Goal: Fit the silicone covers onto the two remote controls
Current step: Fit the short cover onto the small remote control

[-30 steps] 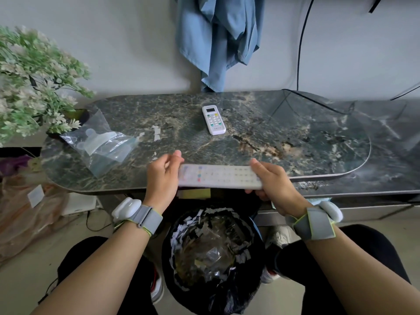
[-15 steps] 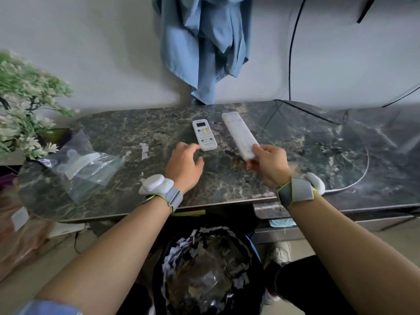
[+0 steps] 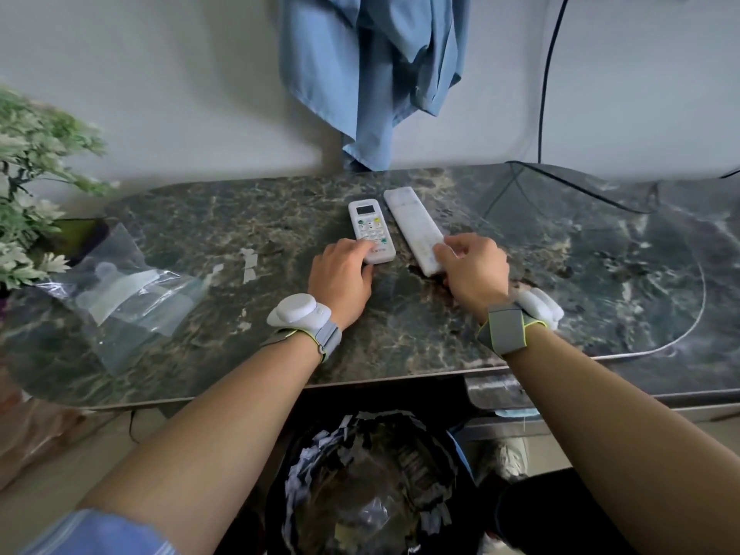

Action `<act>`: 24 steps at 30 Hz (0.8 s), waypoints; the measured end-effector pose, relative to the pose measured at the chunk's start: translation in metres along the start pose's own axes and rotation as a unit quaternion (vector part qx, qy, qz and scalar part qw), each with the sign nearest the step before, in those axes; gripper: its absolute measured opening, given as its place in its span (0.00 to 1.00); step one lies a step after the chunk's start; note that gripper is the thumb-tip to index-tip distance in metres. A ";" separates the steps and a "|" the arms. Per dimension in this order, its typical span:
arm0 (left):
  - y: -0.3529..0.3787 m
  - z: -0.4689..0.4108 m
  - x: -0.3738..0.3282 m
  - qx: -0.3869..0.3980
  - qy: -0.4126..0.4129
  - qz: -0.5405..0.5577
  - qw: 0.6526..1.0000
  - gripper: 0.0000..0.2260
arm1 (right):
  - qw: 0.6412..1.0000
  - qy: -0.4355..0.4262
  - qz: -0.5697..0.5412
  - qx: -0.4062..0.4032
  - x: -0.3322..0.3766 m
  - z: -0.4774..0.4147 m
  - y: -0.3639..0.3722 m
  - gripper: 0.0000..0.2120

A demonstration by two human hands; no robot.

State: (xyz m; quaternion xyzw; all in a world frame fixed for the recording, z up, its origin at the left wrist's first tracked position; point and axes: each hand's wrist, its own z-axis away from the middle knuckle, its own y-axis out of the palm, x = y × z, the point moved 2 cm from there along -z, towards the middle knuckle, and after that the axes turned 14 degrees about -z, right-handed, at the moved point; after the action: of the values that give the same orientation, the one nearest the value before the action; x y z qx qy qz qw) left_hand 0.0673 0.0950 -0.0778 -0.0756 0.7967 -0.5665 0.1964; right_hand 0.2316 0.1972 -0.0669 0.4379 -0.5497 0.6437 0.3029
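So, two remotes lie side by side near the middle of the marble table [image 3: 600, 274], both running roughly from 6 toward 12 o'clock and tipped a little to 11. At the left is the short white remote [image 3: 371, 230], with a small screen at its far end and coloured buttons below it. Just beside it, at its 3 o'clock, lies the long remote [image 3: 412, 226], which looks milky and frosted along its length, as if wrapped in a silicone cover. The two nearly touch at the far ends; I cannot tell if they do

The left hand [image 3: 340, 276] rests on the table with fingertips curled onto the near end of the short remote, pinching its lower edge. The right hand [image 3: 474, 272] is closed around the near end of the long remote, thumb and fingers on either side of it

Each wrist carries a grey strap with a white pod on it. Off at 9 o'clock a clear plastic bag [image 3: 124, 298] lies flat on the table with pale, translucent pieces inside, well apart from the remotes. Beyond it stands a green and white plant [image 3: 36, 186]. At 12 o'clock a blue garment [image 3: 372, 70] hangs against the wall, and a black cable [image 3: 544, 94] drops at 1 o'clock. Below the table edge, at 6 o'clock, sits a dark bin [image 3: 380, 486]
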 end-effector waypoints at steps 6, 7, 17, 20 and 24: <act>-0.020 0.009 0.012 0.022 -0.005 -0.013 1.000 0.15 | 0.996 -0.013 0.081 0.025 0.008 0.007 -0.005 0.19; -0.026 0.013 0.020 0.018 -0.012 -0.020 1.000 0.15 | 0.994 -0.014 0.104 0.018 0.010 0.012 -0.006 0.19; -0.107 0.073 0.115 -0.013 -0.154 -0.201 0.967 0.17 | 0.975 -0.110 0.184 0.057 0.044 0.095 0.036 0.15; -0.113 0.094 0.140 0.034 -0.212 -0.246 0.945 0.21 | 0.973 -0.121 0.158 0.114 0.048 0.122 0.053 0.13; -0.104 0.109 0.159 0.032 -0.240 -0.178 0.954 0.17 | 0.965 -0.152 0.144 0.159 0.045 0.147 0.063 0.09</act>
State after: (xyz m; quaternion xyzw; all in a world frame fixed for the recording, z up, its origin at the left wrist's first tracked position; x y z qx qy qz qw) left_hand -0.0444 -0.0905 -0.0473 -0.3430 0.6815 -0.5826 0.2801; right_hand 0.1913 0.0367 -0.0524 0.4890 -0.5373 0.6856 0.0468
